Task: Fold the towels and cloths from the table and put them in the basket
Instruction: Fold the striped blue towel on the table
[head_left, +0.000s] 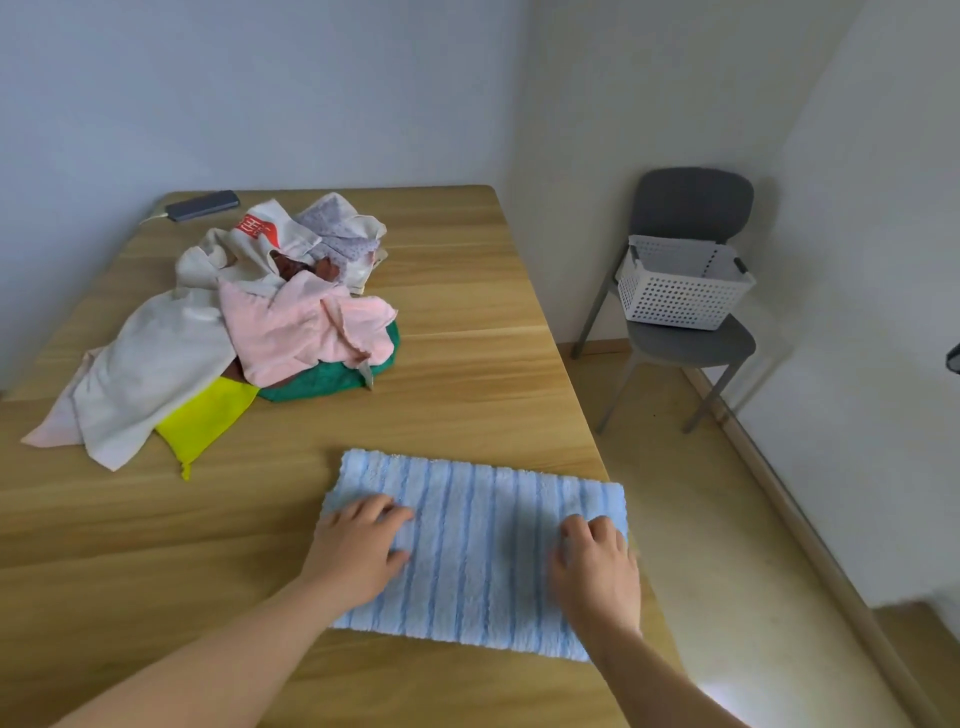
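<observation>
The wooden worktop (467, 322) shows the job barely begun. A heap of unfolded cloths (234, 322) waits well apart from the blue striped towel (478, 545), which lies flat near the front edge. The white basket (680, 296) on the grey chair (696, 202) looks empty, though its floor is hidden. The left hand (358, 551) presses relaxed on the towel. The right hand (597, 566) has bent fingers at the towel's end, and whether it grips is unclear.
</observation>
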